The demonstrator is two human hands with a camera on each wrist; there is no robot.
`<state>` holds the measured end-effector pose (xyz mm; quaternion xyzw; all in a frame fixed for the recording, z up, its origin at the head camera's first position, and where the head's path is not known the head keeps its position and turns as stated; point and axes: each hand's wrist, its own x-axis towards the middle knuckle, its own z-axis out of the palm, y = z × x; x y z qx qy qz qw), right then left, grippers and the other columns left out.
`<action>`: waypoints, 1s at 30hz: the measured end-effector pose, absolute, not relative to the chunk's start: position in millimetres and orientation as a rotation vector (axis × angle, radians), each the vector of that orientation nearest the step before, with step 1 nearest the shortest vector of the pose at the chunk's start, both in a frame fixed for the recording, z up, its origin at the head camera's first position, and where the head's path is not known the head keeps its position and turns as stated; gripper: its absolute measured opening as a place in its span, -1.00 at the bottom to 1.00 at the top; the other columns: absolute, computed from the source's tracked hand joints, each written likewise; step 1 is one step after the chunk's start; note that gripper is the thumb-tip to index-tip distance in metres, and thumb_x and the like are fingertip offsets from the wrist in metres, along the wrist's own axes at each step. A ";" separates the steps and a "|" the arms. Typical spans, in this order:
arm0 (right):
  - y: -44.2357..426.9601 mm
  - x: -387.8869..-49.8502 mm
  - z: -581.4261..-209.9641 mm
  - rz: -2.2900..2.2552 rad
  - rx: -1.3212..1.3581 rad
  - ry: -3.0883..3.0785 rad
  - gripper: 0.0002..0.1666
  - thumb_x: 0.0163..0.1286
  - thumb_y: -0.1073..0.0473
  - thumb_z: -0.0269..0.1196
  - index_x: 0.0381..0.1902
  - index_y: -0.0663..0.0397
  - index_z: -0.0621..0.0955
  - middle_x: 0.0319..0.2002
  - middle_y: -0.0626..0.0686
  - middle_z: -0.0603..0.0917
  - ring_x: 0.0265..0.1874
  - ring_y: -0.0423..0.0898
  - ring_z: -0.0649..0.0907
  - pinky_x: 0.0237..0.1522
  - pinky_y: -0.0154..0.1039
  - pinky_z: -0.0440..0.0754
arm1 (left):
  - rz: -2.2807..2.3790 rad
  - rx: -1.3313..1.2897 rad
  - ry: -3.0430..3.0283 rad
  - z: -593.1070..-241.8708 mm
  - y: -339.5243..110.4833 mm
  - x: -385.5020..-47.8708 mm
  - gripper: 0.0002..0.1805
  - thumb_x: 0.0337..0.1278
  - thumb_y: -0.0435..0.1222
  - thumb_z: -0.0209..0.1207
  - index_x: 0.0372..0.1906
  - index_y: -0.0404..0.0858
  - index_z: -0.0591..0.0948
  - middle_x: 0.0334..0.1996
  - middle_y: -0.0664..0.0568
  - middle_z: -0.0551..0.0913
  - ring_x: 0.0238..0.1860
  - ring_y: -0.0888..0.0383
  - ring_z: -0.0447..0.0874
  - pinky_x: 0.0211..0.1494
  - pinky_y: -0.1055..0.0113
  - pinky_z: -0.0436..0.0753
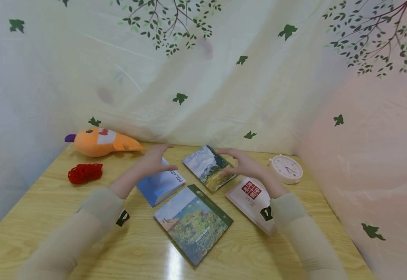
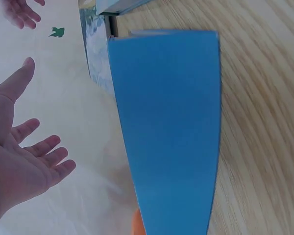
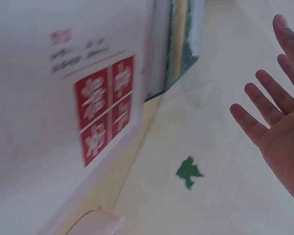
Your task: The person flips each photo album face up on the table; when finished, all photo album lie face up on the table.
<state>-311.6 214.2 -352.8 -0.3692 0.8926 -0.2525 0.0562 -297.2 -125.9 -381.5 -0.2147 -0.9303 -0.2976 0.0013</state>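
Four books on table (image 1: 137,249): painting-cover book (image 1: 203,165) between raised hands, blue book (image 1: 159,186) left, pale book (image 1: 247,204) right, green-edged book (image 1: 194,223) nearest person. Left hand (image 1: 151,161), right hand (image 1: 247,167) both wide — fingers spread. Beyond: red yarn (image 1: 85,173), orange plush (image 1: 98,143), clock (image 1: 286,169). Blue book's lettering — head view only; left wrist view shows plain blue.
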 end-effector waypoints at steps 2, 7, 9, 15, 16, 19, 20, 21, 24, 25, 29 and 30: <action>223.6 -313.4 -355.2 -0.773 -1.089 2.716 -0.12 0.15 0.04 0.40 0.39 -0.04 0.30 0.38 0.10 0.30 0.37 0.09 0.26 0.28 0.16 0.30 | -0.943 -0.687 -2.926 -381.9 -117.2 -300.4 -0.04 0.00 0.03 0.33 0.42 -0.30 0.17 0.36 -0.26 0.23 0.36 -0.24 0.15 0.34 -0.15 0.24; 240.9 -319.3 -367.5 -0.791 -0.980 2.728 -0.09 0.11 0.16 0.42 0.39 0.02 0.28 0.39 0.15 0.27 0.35 0.17 0.27 0.26 0.22 0.30 | -0.976 -0.744 -2.928 -382.1 -97.4 -307.0 -0.03 -0.01 0.01 0.34 0.43 -0.29 0.15 0.39 -0.23 0.19 0.39 -0.20 0.13 0.38 -0.10 0.21; 245.4 -321.7 -374.0 -0.804 -0.920 2.712 -0.08 0.12 0.19 0.42 0.40 0.01 0.26 0.40 0.15 0.25 0.34 0.19 0.26 0.26 0.24 0.28 | -0.978 -0.807 -2.911 -382.7 -89.9 -309.8 -0.03 -0.03 -0.02 0.36 0.42 -0.34 0.16 0.38 -0.26 0.20 0.38 -0.20 0.13 0.40 -0.07 0.19; 251.2 -328.2 -391.1 -0.761 -0.805 2.676 -0.06 0.16 0.16 0.39 0.44 -0.06 0.19 0.41 0.16 0.21 0.36 0.19 0.23 0.29 0.23 0.25 | -0.992 -0.975 -2.956 -393.9 -69.9 -321.7 0.00 -0.02 -0.09 0.36 0.42 -0.41 0.10 0.38 -0.32 0.16 0.40 -0.24 0.08 0.42 -0.06 0.13; 251.4 -329.2 -393.3 -0.743 -0.788 2.677 -0.05 0.17 0.15 0.39 0.44 -0.07 0.19 0.42 0.15 0.20 0.36 0.19 0.24 0.29 0.22 0.25 | -0.980 -0.978 -2.974 -396.9 -67.5 -323.9 0.01 -0.02 -0.08 0.36 0.43 -0.41 0.09 0.39 -0.33 0.15 0.40 -0.24 0.07 0.43 -0.06 0.13; 252.3 -331.6 -398.2 -0.679 -0.753 2.684 -0.05 0.18 0.16 0.38 0.45 -0.06 0.18 0.42 0.15 0.19 0.34 0.21 0.26 0.27 0.21 0.29 | -0.942 -0.951 -3.014 -405.3 -62.4 -329.9 0.03 -0.05 -0.08 0.38 0.43 -0.41 0.08 0.40 -0.33 0.13 0.41 -0.24 0.05 0.44 -0.04 0.10; 252.6 -332.2 -399.3 -0.657 -0.741 2.685 -0.05 0.18 0.16 0.38 0.45 -0.06 0.17 0.42 0.15 0.19 0.34 0.22 0.27 0.26 0.20 0.30 | -0.923 -0.940 -3.020 -408.3 -61.1 -332.0 0.04 -0.05 -0.08 0.38 0.43 -0.41 0.08 0.39 -0.33 0.13 0.41 -0.24 0.06 0.44 -0.03 0.10; 252.7 -332.7 -400.3 -0.648 -0.724 2.682 -0.05 0.18 0.16 0.37 0.45 -0.06 0.17 0.43 0.14 0.19 0.34 0.22 0.27 0.26 0.20 0.31 | -0.905 -0.921 -3.033 -410.9 -59.9 -333.8 0.04 -0.06 -0.07 0.39 0.43 -0.40 0.08 0.40 -0.32 0.13 0.41 -0.23 0.05 0.44 -0.03 0.10; 252.9 -333.8 -401.6 -0.625 -0.697 2.684 -0.06 0.19 0.16 0.36 0.45 -0.02 0.17 0.42 0.17 0.19 0.33 0.24 0.27 0.24 0.21 0.32 | -0.856 -0.885 -3.057 -416.9 -57.1 -337.6 0.03 -0.05 -0.06 0.38 0.43 -0.39 0.09 0.40 -0.33 0.13 0.41 -0.24 0.05 0.45 -0.03 0.08; 252.7 -334.2 -401.6 -0.622 -0.680 2.684 -0.06 0.19 0.16 0.36 0.45 -0.03 0.17 0.42 0.17 0.20 0.34 0.23 0.26 0.25 0.20 0.32 | -0.840 -0.878 -3.059 -418.6 -56.1 -338.5 0.02 -0.03 -0.06 0.37 0.43 -0.39 0.10 0.39 -0.35 0.13 0.40 -0.26 0.05 0.45 -0.05 0.08; 251.3 -336.4 -401.6 -0.589 -0.636 2.684 -0.09 0.20 0.16 0.35 0.44 0.00 0.19 0.39 0.18 0.25 0.34 0.21 0.26 0.26 0.17 0.31 | -0.792 -0.839 -3.108 -423.9 -52.6 -339.2 -0.02 0.05 -0.04 0.31 0.44 -0.36 0.08 0.40 -0.39 0.08 0.40 -0.29 0.03 0.43 -0.08 0.09; 250.8 -337.4 -402.0 -0.589 -0.627 2.680 -0.11 0.21 0.16 0.34 0.44 0.00 0.20 0.38 0.19 0.26 0.34 0.21 0.27 0.27 0.16 0.31 | -0.785 -0.822 -3.123 -425.0 -52.1 -339.0 -0.03 0.07 -0.03 0.29 0.45 -0.34 0.07 0.40 -0.38 0.06 0.41 -0.29 0.01 0.43 -0.09 0.09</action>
